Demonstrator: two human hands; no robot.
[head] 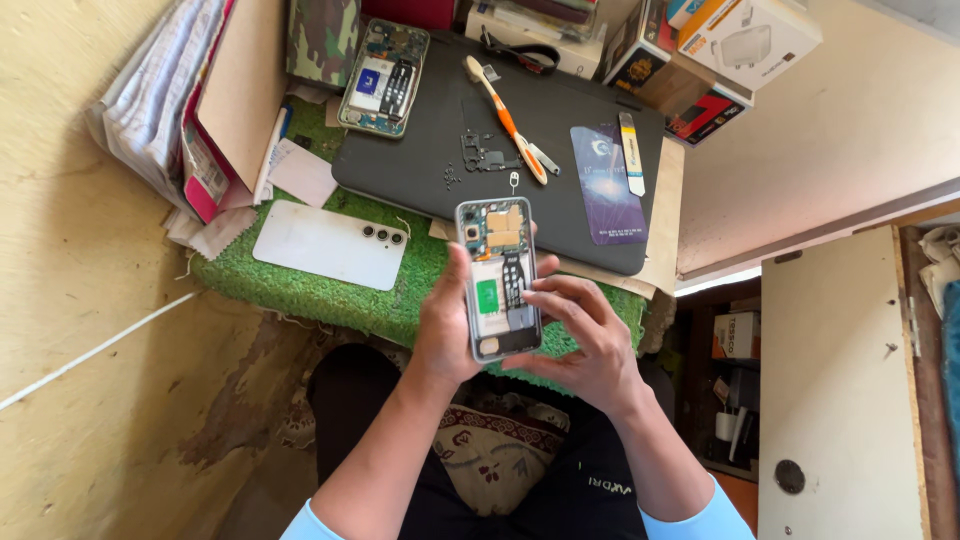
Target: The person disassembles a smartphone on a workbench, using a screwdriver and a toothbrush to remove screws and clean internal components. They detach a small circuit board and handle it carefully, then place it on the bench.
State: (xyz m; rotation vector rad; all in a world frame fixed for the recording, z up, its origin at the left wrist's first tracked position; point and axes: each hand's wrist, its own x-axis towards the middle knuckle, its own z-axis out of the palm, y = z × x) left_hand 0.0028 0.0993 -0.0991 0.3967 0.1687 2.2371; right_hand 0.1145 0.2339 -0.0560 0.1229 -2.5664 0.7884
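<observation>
My left hand (446, 325) grips an opened phone (499, 278) with its back cover off, its circuit board, battery and ribbon cable showing. My right hand (585, 335) supports the phone's right edge, its fingertips resting on the lower inside near the ribbon cable. The phone is held above my lap, in front of a low table covered in green turf (330, 290).
A white phone back cover (330, 245) lies on the turf. On the dark mat (420, 160) sit a second opened phone (384, 78), an orange toothbrush (505, 118), small metal parts (480, 152), a purple card (607, 185) and a pry tool (632, 152). Boxes (740, 40) stand behind.
</observation>
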